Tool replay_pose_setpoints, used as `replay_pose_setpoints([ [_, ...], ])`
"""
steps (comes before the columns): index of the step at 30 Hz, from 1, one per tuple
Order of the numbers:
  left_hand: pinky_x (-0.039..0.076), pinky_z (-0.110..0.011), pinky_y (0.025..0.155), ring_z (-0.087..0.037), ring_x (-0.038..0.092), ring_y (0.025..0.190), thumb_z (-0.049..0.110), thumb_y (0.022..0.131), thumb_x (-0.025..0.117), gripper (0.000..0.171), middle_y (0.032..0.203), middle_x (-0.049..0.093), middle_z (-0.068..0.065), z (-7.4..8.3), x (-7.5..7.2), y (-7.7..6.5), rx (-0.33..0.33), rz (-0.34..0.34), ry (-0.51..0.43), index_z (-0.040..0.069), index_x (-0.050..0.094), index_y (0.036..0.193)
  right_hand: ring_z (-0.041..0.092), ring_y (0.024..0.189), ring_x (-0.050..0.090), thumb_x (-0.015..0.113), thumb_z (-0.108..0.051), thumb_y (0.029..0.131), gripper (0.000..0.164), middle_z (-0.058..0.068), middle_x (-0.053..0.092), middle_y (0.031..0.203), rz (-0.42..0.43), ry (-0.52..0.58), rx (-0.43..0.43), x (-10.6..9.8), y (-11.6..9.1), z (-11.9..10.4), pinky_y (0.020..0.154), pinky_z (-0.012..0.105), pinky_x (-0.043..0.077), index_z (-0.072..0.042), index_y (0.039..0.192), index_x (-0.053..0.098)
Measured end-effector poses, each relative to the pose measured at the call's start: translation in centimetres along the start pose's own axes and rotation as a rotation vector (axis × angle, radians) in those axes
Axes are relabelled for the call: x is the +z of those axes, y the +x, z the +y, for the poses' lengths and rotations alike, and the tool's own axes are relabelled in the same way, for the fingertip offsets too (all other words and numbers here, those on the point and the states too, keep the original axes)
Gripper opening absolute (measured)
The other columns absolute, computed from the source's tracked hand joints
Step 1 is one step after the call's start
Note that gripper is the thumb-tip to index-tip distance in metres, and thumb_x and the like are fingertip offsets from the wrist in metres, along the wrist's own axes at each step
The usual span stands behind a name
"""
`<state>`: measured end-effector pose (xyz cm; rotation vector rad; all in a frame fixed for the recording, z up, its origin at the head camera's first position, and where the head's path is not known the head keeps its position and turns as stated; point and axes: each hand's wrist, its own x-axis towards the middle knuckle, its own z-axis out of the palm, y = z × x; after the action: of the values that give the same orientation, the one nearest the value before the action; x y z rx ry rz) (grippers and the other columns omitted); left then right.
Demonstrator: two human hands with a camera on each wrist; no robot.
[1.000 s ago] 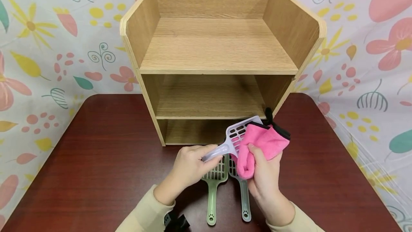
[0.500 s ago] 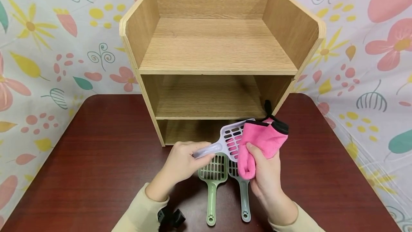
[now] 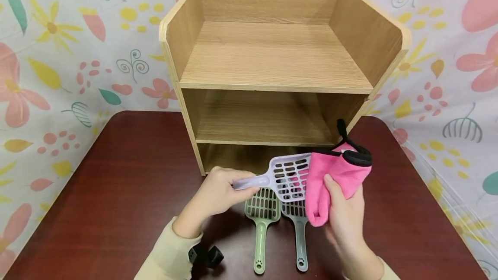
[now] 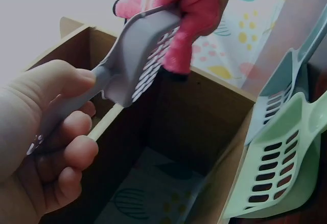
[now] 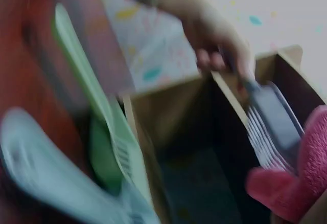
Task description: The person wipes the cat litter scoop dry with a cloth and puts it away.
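My left hand (image 3: 218, 195) grips the handle of a lavender slotted litter scoop (image 3: 288, 178), held nearly level with its head to the right. In my right hand (image 3: 348, 219) is a folded pink cloth (image 3: 338, 180) with black edging and a black loop; it covers the far edge of the scoop's head. The left wrist view shows the fingers curled round the scoop's handle and the pink cloth (image 4: 191, 19) wrapped over the head's rim. Below, a green scoop (image 3: 260, 228) and a grey-blue scoop (image 3: 301, 241) lie side by side, handles toward me.
A wooden shelf unit (image 3: 272, 85) with three levels stands at the back of the dark red table (image 3: 97, 211). Small black objects (image 3: 206, 256) sit beside my left sleeve. A patterned curtain (image 3: 85, 55) hangs behind and on both sides.
The lavender scoop has drawn left and leveled out, so more of its slotted head shows beside the cloth. The right hand keeps the cloth at the head's end. The head view has shifted slightly.
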<state>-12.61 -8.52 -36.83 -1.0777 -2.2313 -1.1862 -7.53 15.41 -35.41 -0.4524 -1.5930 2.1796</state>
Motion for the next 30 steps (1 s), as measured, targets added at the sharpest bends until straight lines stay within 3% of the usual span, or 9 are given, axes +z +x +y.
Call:
replay_pose_setpoints([
  [2,0.047,-0.011,0.058,0.000,0.058,0.061,0.014,0.074,0.077,0.016,0.076,0.073,0.001,0.1,-0.3,0.0,-0.020,-0.037,-0.018,0.010,0.076,0.089,0.006,0.082,0.059,0.065,-0.005,0.087,0.036,-0.002,0.061,0.097,-0.044,-0.178,-0.055,-0.8,0.5,-0.6,0.071,0.015,0.050,-0.013,0.119,0.051],
  [4,0.046,-0.011,0.058,0.001,0.057,0.062,0.014,0.075,0.076,0.015,0.075,0.072,0.002,0.1,-0.5,0.0,-0.034,-0.067,-0.036,0.010,0.075,0.089,0.004,0.083,0.057,0.067,-0.006,0.085,0.037,-0.007,0.061,0.095,-0.133,-0.433,-0.153,-1.7,1.1,-1.4,0.072,0.013,0.047,-0.013,0.118,0.052],
  [7,0.046,-0.011,0.058,0.002,0.054,0.062,0.013,0.076,0.075,0.014,0.074,0.071,0.003,0.1,-0.7,0.0,-0.053,-0.105,-0.069,0.010,0.075,0.089,0.000,0.080,0.056,0.072,-0.006,0.080,0.043,-0.016,0.060,0.091,-0.312,-0.749,-0.347,-2.6,1.8,-2.7,0.070,0.012,0.045,-0.012,0.118,0.055],
  [9,0.046,-0.011,0.059,0.002,0.054,0.062,0.012,0.076,0.075,0.014,0.074,0.071,0.004,0.0,-0.7,0.0,-0.060,-0.119,-0.083,0.010,0.075,0.089,-0.003,0.084,0.055,0.075,-0.007,0.077,0.047,-0.019,0.060,0.095,-0.447,-0.870,-0.481,-2.9,2.3,-3.5,0.072,0.011,0.043,-0.014,0.120,0.057],
  [14,0.046,-0.011,0.060,0.001,0.055,0.065,0.013,0.075,0.076,0.014,0.076,0.072,0.003,0.0,-0.7,0.1,-0.063,-0.130,-0.102,0.009,0.075,0.089,0.001,0.102,0.049,0.079,-0.005,0.071,0.059,-0.011,0.062,0.115,-0.758,-1.009,-0.768,-2.4,3.0,-4.9,0.084,0.013,0.036,-0.022,0.124,0.060],
  [18,0.047,-0.011,0.061,0.001,0.057,0.066,0.013,0.075,0.076,0.015,0.077,0.072,0.002,0.0,-0.4,0.1,-0.049,-0.124,-0.103,0.009,0.075,0.089,0.007,0.102,0.047,0.079,-0.018,0.073,0.059,-0.008,0.062,0.120,-0.889,-1.137,-0.912,-1.4,3.0,-5.2,0.085,0.022,0.035,-0.025,0.127,0.058],
  [21,0.048,-0.011,0.061,-0.001,0.059,0.066,0.012,0.074,0.076,0.015,0.078,0.073,-0.001,0.0,-0.3,0.2,-0.034,-0.111,-0.099,0.007,0.075,0.089,0.013,0.106,0.050,0.077,-0.028,0.076,0.057,-0.006,0.061,0.123,-0.957,-1.225,-0.992,-0.8,2.9,-5.0,0.090,0.029,0.037,-0.025,0.130,0.056],
  [24,0.048,-0.011,0.061,-0.002,0.059,0.066,0.011,0.074,0.076,0.016,0.078,0.072,-0.002,0.2,-0.2,0.2,-0.020,-0.106,-0.102,0.006,0.074,0.089,0.018,0.110,0.054,0.074,-0.026,0.078,0.054,-0.003,0.061,0.122,-1.015,-1.284,-1.070,-0.2,2.9,-4.9,0.093,0.037,0.039,-0.022,0.129,0.058],
  [30,0.048,-0.010,0.062,-0.003,0.060,0.066,0.012,0.074,0.076,0.015,0.078,0.073,-0.001,0.1,-0.1,0.1,-0.004,-0.098,-0.102,0.007,0.075,0.088,0.012,0.092,0.056,0.073,-0.021,0.078,0.046,-0.009,0.060,0.109,-1.029,-1.433,-1.097,0.6,2.9,-5.0,0.076,0.032,0.050,-0.029,0.122,0.063],
])
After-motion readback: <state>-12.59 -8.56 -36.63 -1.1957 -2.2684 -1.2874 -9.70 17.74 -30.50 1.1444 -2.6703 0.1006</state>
